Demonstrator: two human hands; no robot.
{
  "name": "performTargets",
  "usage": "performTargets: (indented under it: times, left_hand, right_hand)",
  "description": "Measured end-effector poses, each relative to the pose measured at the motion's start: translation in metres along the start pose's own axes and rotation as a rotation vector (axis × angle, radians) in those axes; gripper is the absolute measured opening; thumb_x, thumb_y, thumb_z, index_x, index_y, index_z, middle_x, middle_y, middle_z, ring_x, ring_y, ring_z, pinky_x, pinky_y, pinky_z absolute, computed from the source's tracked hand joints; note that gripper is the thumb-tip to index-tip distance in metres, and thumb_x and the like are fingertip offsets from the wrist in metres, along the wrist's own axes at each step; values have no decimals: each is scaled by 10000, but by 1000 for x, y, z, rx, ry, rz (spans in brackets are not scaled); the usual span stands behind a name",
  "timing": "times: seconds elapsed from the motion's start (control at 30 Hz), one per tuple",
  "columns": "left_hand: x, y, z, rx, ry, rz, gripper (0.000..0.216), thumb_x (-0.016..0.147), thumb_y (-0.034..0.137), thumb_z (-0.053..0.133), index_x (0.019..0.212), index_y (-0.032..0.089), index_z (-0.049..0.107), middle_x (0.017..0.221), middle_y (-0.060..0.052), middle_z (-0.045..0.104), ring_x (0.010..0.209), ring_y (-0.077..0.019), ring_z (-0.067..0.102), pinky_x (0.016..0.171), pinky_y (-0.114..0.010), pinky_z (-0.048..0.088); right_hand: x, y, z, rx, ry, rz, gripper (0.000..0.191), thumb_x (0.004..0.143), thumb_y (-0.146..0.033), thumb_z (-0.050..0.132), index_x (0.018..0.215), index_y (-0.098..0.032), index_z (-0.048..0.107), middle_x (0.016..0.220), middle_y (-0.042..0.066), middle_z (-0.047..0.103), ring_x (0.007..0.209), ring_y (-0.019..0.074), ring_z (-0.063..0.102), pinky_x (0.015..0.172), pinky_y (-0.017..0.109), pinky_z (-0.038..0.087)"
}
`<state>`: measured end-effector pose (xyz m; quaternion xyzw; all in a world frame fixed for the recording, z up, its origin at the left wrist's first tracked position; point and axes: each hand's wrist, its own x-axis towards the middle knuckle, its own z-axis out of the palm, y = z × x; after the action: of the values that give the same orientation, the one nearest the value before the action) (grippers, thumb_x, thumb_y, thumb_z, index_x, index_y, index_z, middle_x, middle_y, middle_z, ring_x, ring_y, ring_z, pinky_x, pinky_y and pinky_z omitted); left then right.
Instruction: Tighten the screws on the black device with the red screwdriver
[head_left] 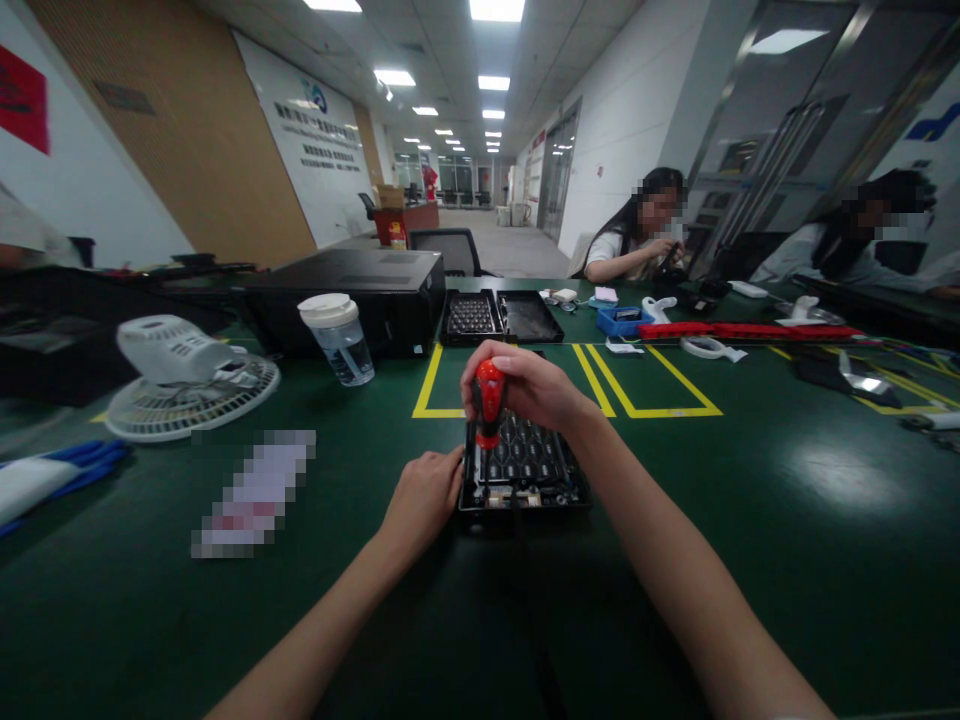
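My right hand point(525, 385) is closed around the red handle of a screwdriver point(490, 405), which stands nearly upright over the left part of a black open housing point(525, 450). Rows of rounded dark cells fill this housing, and small metal and circuit parts line its near edge. The screwdriver's tip is too small to make out against the near left corner. Against the housing's left side, my left hand point(425, 492) grips the edge, its fingertips partly hidden. A dark cable or strap runs from the near edge toward me.
Behind lie a second open black case point(472, 318), a large black box point(345, 290) and a lidded cup point(337, 340). At left are a white fan point(187, 375) and blue-white gloves point(60, 475). A blue tray point(624, 320) and tape roll point(705, 347) lie right; two people sit beyond.
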<state>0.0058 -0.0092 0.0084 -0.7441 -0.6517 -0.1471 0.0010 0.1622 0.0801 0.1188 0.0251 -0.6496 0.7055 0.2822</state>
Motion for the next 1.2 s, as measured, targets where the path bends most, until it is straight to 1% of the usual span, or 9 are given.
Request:
performTargets:
  times: [0.17,0.33,0.57,0.8,1.03,1.2]
  left_hand:
    - [-1,0,0,-10,2,-4,352,897,287,340,1209,211,486,946,-66,637,858,-171,573,779,-293,415]
    - [-1,0,0,-20,-2,-1,350,898,283,339,1209,217,484,937,-62,639,855,-168,573,779,-288,413]
    - [0,0,0,-3,2,9,351,896,281,337,1210,216,483,938,-68,639,862,-176,573,784,-298,416]
    - [0,1,-2,-17,-11,-6,349,893,278,344,1202,211,493,950,-71,640,876,-175,573,790,-295,418]
    - [0,2,-2,-13,-14,-6,354,893,277,343,1205,205,494,976,-75,640,892,-179,571,801,-304,421]
    - [-1,1,-1,-12,-13,-12,355,895,278,340,1207,206,492,979,-77,640,888,-174,571,798,-300,422]
  right_hand:
    - [-3,-6,0,-55,7,5,196,852,-241,397,904,-110,534,797,57,595,694,155,618,681,323,486]
    - [-5,-12,1,-124,36,32,177,848,-257,434,907,-121,530,822,56,602,717,141,614,703,306,493]
    - [-6,-13,0,-162,38,34,163,856,-261,450,908,-128,527,815,46,585,740,141,615,700,301,501]
    - [-6,-13,-1,-248,54,24,160,857,-277,471,905,-129,513,849,51,598,716,117,603,690,283,505]
    - [-5,-15,2,-301,78,4,149,849,-279,495,866,-131,495,817,39,601,707,108,601,676,261,498]
    - [-4,-19,7,-381,98,-7,151,836,-279,515,825,-130,490,774,32,602,682,107,597,656,258,493]
